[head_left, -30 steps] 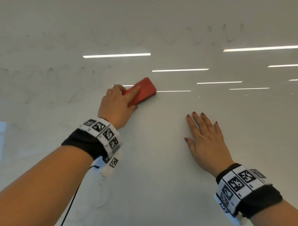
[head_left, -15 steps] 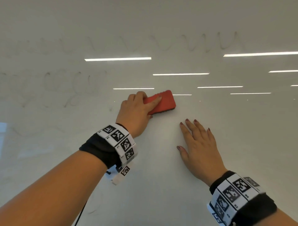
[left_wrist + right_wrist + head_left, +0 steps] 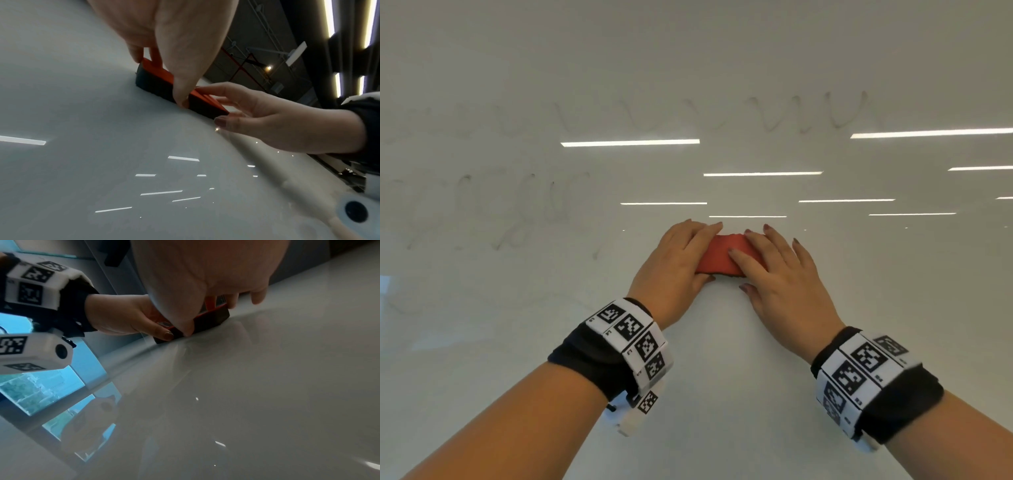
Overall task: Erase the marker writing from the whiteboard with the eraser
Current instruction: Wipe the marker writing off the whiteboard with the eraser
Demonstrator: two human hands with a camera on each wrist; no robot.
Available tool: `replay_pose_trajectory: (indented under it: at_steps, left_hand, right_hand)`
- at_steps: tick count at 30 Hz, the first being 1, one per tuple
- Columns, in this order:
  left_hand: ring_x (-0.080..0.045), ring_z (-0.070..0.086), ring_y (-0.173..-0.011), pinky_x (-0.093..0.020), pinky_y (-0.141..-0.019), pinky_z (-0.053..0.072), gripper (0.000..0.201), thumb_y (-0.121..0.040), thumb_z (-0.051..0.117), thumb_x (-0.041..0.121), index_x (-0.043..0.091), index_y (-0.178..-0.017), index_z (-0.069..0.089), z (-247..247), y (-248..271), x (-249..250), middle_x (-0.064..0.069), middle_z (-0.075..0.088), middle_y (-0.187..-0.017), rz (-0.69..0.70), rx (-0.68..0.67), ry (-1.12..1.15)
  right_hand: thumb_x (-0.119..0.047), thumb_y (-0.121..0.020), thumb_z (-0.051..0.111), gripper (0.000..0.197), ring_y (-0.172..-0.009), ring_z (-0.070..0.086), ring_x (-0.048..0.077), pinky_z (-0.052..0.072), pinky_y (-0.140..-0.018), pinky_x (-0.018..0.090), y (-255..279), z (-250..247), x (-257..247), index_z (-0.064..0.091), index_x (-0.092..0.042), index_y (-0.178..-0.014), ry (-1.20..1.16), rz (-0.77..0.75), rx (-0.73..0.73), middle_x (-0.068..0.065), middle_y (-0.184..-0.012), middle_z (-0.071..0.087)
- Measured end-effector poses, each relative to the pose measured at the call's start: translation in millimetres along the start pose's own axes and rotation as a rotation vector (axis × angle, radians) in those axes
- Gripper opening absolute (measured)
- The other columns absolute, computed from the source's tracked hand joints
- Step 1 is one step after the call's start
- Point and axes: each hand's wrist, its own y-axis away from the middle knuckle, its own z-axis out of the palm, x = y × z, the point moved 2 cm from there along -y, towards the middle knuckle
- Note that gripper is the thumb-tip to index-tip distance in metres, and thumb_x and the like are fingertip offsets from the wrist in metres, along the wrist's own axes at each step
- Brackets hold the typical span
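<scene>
The red eraser [image 3: 719, 255] lies flat on the whiteboard [image 3: 722, 359], dark felt side down. My left hand [image 3: 688, 255] grips its left end, thumb on the near edge and fingers over the far edge. My right hand [image 3: 758, 262] holds the right end, fingers arched over the top and thumb against the near edge. The left wrist view shows the eraser [image 3: 158, 71] under my left hand [image 3: 174, 40], with the right hand [image 3: 277, 123] reaching in. Faint grey marker traces [image 3: 808, 116] remain in a top row, and more traces [image 3: 517, 212] at the left.
Ceiling light strips [image 3: 630, 143] reflect on the glossy board. The board's metal edge [image 3: 339, 172] shows in the left wrist view. A bright window [image 3: 41, 391] lies beyond the board's left side, behind the left wrist camera [image 3: 41, 352].
My left hand slid the eraser right and down toward the right hand. The right hand moved left off the bare board and now holds the eraser's right end.
</scene>
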Motion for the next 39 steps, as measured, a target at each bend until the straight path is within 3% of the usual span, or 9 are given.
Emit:
replay_pose_trajectory:
  at_steps: [2, 5, 9, 15, 21, 25, 30, 33, 39]
  left_hand:
    - [-0.021, 0.028, -0.134, -0.035, -0.108, 0.033, 0.079, -0.080, 0.071, 0.030, 0.021, -0.146, 0.028, 3, 2, -4, -0.006, 0.036, -0.140, -0.079, 0.045, 0.014]
    - [-0.024, 0.018, -0.139, -0.039, -0.113, 0.026, 0.101, -0.074, 0.065, 0.058, 0.020, -0.150, 0.011, 3, 2, -14, -0.012, 0.022, -0.149, -0.273, 0.034, -0.046]
    - [-0.023, 0.002, -0.144, -0.043, -0.118, 0.011, 0.111, -0.068, 0.049, 0.078, 0.018, -0.150, 0.004, 1, -7, -17, -0.008, 0.005, -0.157, -0.359, -0.074, -0.247]
    - [-0.021, -0.004, -0.145, -0.041, -0.118, 0.007, 0.113, -0.068, 0.049, 0.079, 0.017, -0.150, 0.001, 3, -26, -9, -0.003, -0.002, -0.158, -0.345, -0.119, -0.253]
    - [-0.018, -0.009, -0.145, -0.037, -0.118, 0.002, 0.111, -0.071, 0.045, 0.076, 0.017, -0.150, -0.004, 1, -23, -5, 0.000, -0.009, -0.158, -0.354, -0.135, -0.229]
    - [-0.017, -0.014, -0.144, -0.035, -0.118, 0.000, 0.107, -0.074, 0.038, 0.076, 0.016, -0.150, -0.009, 3, -21, -4, -0.001, -0.014, -0.157, -0.346, -0.155, -0.254]
    - [-0.017, -0.014, -0.144, -0.033, -0.117, 0.000, 0.106, -0.071, 0.026, 0.078, 0.015, -0.149, -0.009, 4, -19, -3, -0.003, -0.014, -0.157, -0.334, -0.159, -0.289]
    - [-0.016, -0.014, -0.144, -0.032, -0.117, -0.001, 0.106, -0.069, 0.017, 0.080, 0.015, -0.150, -0.008, 5, -17, -4, -0.002, -0.014, -0.157, -0.322, -0.154, -0.307]
    - [-0.016, -0.009, -0.145, -0.030, -0.115, -0.001, 0.111, -0.065, 0.006, 0.085, 0.016, -0.151, -0.002, 7, -15, -8, -0.001, -0.007, -0.158, -0.294, -0.134, -0.318]
  right_hand:
    - [-0.014, -0.083, 0.067, 0.043, -0.126, 0.044, 0.036, 0.042, -0.096, 0.052, -5, 0, 5, 0.056, -0.016, -0.124, -0.001, -0.045, 0.026, 0.015, -0.133, 0.050]
    - [-0.012, -0.080, 0.069, 0.047, -0.110, 0.050, 0.036, 0.045, -0.079, 0.043, -13, 0, 14, 0.056, -0.019, -0.125, 0.030, -0.073, 0.023, 0.018, -0.125, 0.051]
    - [-0.019, -0.086, 0.064, 0.053, -0.108, 0.049, 0.039, 0.044, -0.080, 0.045, -24, -9, 31, 0.049, -0.026, -0.136, 0.112, -0.041, -0.002, 0.020, -0.126, 0.051]
    - [-0.023, -0.089, 0.060, 0.051, -0.099, 0.051, 0.042, 0.044, -0.080, 0.049, -47, -22, 59, 0.046, -0.023, -0.139, 0.165, 0.001, -0.024, 0.024, -0.119, 0.053]
    - [-0.038, -0.097, 0.043, 0.056, -0.107, 0.042, 0.037, 0.036, -0.089, 0.046, -76, -49, 111, 0.023, -0.031, -0.148, 0.272, 0.200, -0.110, 0.019, -0.126, 0.042]
    - [-0.040, -0.097, 0.040, 0.057, -0.107, 0.042, 0.035, 0.037, -0.088, 0.045, -77, -61, 129, 0.019, -0.032, -0.149, 0.311, 0.297, -0.132, 0.017, -0.125, 0.042]
    - [-0.033, -0.094, 0.048, 0.055, -0.112, 0.043, 0.036, 0.036, -0.086, 0.045, -63, -48, 98, 0.031, -0.033, -0.146, 0.232, 0.064, -0.183, 0.016, -0.129, 0.045]
    - [-0.034, -0.094, 0.047, 0.055, -0.115, 0.043, 0.034, 0.035, -0.088, 0.044, -63, -52, 107, 0.029, -0.034, -0.147, 0.270, -0.007, -0.214, 0.014, -0.132, 0.045]
    - [-0.041, -0.096, 0.041, 0.056, -0.114, 0.041, 0.036, 0.035, -0.092, 0.047, -83, -74, 159, 0.023, -0.031, -0.148, 0.338, 0.228, -0.155, 0.017, -0.130, 0.042]
